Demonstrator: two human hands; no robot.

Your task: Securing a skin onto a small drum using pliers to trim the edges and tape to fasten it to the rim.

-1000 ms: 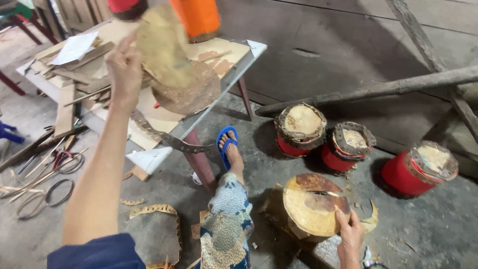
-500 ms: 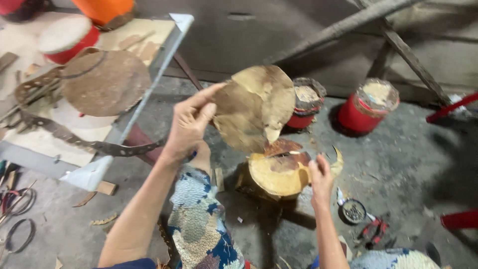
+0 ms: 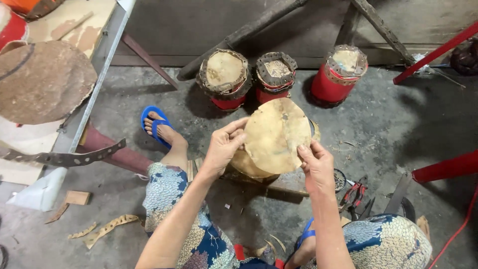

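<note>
Now the round, tan hide disc (image 3: 277,134) is being held up in front of the person, over the low wooden stump (image 3: 251,167) between the knees. A second ago the left hand (image 3: 222,147) was holding it high by the table on the left, and half a second ago it was swinging across above the stump on that hand alone; by this moment the right hand (image 3: 316,166) has left the stump and joined it. Both hands are pinching the disc, the left at its left rim with fingers curled over the face, the right at the lower right edge with thumb in front. So the disc is passing from being carried to being steadied with two hands, right above the stump.

Just beyond it, on the concrete floor (image 3: 388,114), three small red drums (image 3: 274,77) are standing in a row, each with a ragged hide lashed over the top. A foot in a blue sandal (image 3: 155,125) is resting to the left. Farther left, the table (image 3: 94,94) is carrying a larger brown hide disc (image 3: 42,82), and a punched metal strip (image 3: 64,158) is hanging off its edge. Pliers with red grips (image 3: 352,195) are lying on the floor near the right knee, and hide scraps (image 3: 107,230) are lying at near left.
</note>
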